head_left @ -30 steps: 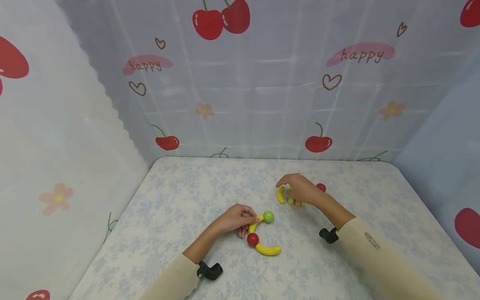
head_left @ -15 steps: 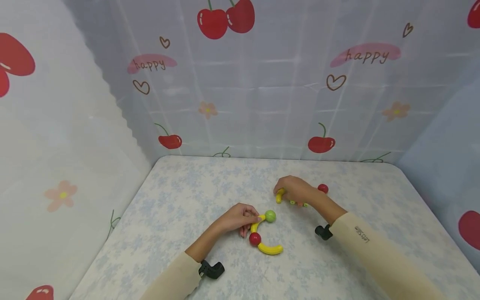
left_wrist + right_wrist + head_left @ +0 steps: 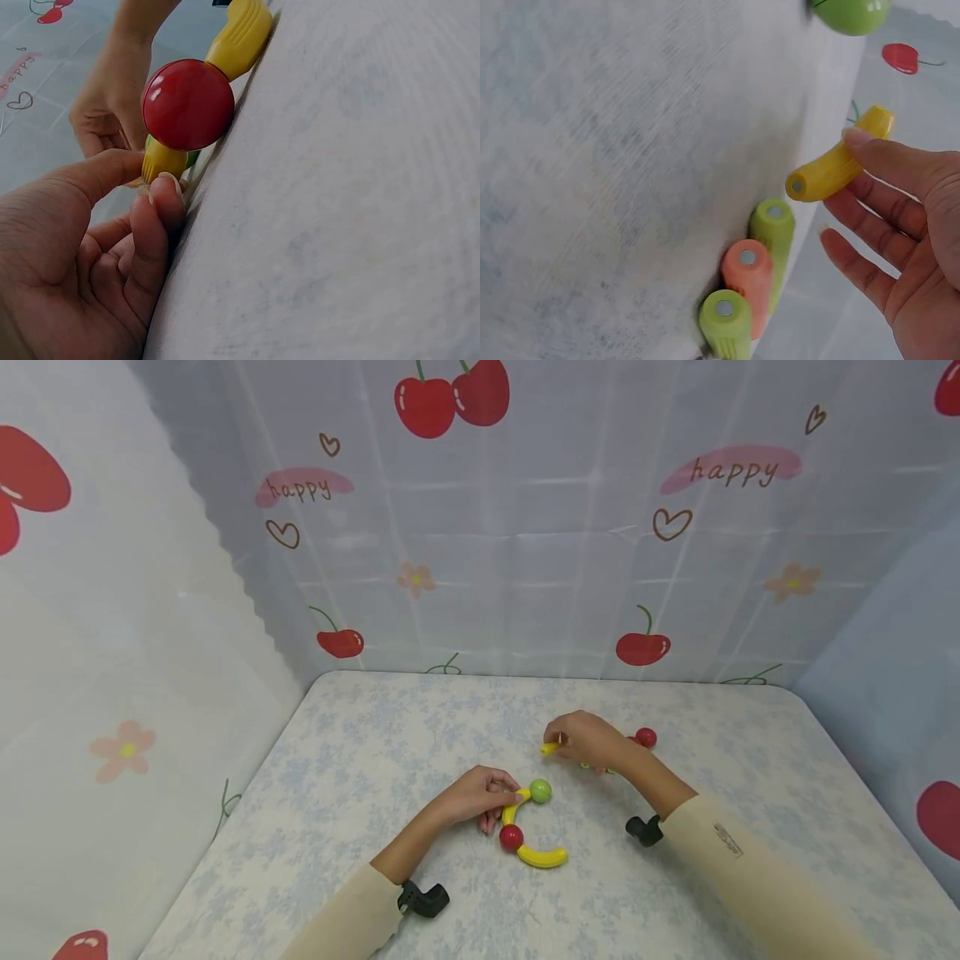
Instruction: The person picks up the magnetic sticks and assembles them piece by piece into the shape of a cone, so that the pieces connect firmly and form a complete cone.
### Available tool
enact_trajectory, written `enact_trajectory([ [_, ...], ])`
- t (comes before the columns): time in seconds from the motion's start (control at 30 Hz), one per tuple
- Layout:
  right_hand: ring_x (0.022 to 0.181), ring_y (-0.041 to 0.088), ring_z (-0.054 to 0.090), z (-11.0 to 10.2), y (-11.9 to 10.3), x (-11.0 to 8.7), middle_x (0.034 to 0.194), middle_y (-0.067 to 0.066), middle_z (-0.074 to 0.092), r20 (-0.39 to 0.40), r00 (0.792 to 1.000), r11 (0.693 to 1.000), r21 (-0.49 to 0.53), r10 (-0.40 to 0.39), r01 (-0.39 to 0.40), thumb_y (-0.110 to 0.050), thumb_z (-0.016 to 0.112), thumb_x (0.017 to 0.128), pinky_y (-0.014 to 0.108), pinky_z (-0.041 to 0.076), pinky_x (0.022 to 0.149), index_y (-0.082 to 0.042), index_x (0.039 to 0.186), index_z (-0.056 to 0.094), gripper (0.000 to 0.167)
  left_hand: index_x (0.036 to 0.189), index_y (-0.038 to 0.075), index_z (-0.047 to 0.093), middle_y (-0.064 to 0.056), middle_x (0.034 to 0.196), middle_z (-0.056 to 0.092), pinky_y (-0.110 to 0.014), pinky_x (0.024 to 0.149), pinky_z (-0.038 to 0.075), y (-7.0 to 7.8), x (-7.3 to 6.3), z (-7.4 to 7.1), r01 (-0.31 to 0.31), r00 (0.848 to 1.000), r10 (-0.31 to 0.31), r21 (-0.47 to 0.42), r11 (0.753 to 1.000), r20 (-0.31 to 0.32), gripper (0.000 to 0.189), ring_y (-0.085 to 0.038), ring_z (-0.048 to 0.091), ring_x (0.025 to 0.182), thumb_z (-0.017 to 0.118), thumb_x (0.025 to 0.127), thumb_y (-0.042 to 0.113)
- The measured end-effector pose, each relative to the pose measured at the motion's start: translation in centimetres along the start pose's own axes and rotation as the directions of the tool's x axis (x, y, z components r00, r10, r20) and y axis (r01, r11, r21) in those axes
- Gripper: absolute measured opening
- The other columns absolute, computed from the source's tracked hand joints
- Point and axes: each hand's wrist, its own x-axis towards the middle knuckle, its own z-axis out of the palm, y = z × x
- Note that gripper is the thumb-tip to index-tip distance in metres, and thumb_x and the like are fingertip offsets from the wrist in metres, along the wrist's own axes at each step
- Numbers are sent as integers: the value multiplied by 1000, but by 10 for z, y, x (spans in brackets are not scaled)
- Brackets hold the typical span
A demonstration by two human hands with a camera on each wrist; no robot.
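Observation:
My left hand (image 3: 476,795) pinches a curved yellow magnetic rod (image 3: 509,815) in the middle of the table. A green ball (image 3: 540,790) sits at that rod's far end, and a red ball (image 3: 187,105) at its near end. From the red ball a second curved yellow rod (image 3: 543,857) runs to the right. Farther back, my right hand (image 3: 588,739) holds another curved yellow rod (image 3: 829,174) between thumb and fingers. In the right wrist view this rod is raised and shows a grey magnet disc on its end.
Beside the right hand, two light green rods (image 3: 778,232) and an orange rod (image 3: 748,281) lie side by side. A red ball (image 3: 646,737) lies behind the right wrist, with another red piece partly hidden next to it. A printed curtain (image 3: 480,543) hangs behind the table.
My right hand has come down onto the yellow rod, gripped it and turned it so that its end points left. The left hand stays on its rod.

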Motion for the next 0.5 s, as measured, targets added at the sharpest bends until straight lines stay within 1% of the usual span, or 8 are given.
enact_trajectory([
  [0.17,78,11,61,-4,-7,-12,90,-5,71,-47,999,999,51,-7,10,-12,81,88,28,56,71,-14,101,75,15,109,14,72,-6,61,62,-26,39,48,0,1,1,-4,1000,4,0,1000,1,19,-16,58,41,70,98,30],
  [0.27,75,11,60,-3,-11,-21,88,-4,69,-77,997,996,93,9,-2,-12,80,88,25,55,66,-11,105,74,18,110,14,72,-6,61,62,-26,40,48,1,2,1,-3,1000,3,5,1000,-3,20,-16,58,41,69,98,29],
  [0.4,72,12,58,2,-14,-33,86,-4,67,-98,993,988,148,64,-49,-13,79,89,23,53,62,-9,112,73,24,113,12,71,-6,61,62,-26,39,48,0,2,0,13,1000,-13,1,1000,-5,22,-16,57,41,69,98,28],
  [0.5,71,12,57,7,-16,-40,85,-4,66,-105,990,982,169,99,-80,-13,79,89,23,52,60,-9,111,74,23,115,10,70,-6,61,62,-26,39,48,-1,1,0,19,1000,-19,-3,1000,-6,24,-16,57,41,69,98,27],
])
